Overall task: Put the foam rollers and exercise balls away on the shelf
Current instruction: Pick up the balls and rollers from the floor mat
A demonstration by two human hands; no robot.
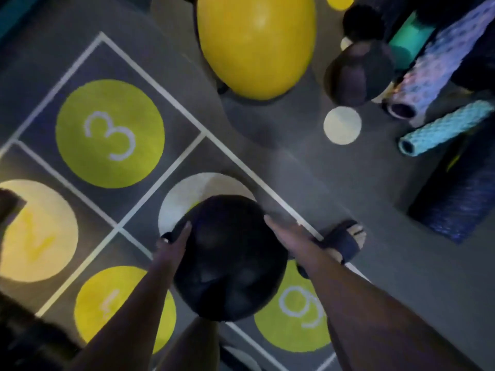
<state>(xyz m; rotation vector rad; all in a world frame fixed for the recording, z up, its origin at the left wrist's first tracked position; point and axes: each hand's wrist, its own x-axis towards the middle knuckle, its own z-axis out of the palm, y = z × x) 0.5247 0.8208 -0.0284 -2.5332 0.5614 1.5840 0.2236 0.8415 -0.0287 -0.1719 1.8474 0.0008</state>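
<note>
Black ball (pixel 227 258) is clamped between both palms close in front of the body, over the numbered floor grid (pixel 109 133). The left hand (pixel 175 236) presses its left flank and the right hand (pixel 285 232) its right flank, fingers stretched flat rather than curled, neither hand nearer. In the head view the other gear lies ahead and to the right: yellow exercise ball (pixel 257 44), dark ball (pixel 359 73), and teal roller (pixel 444 127), its long axis slanting up-right. No shelf shows plainly, so the carry's direction cannot be told.
</note>
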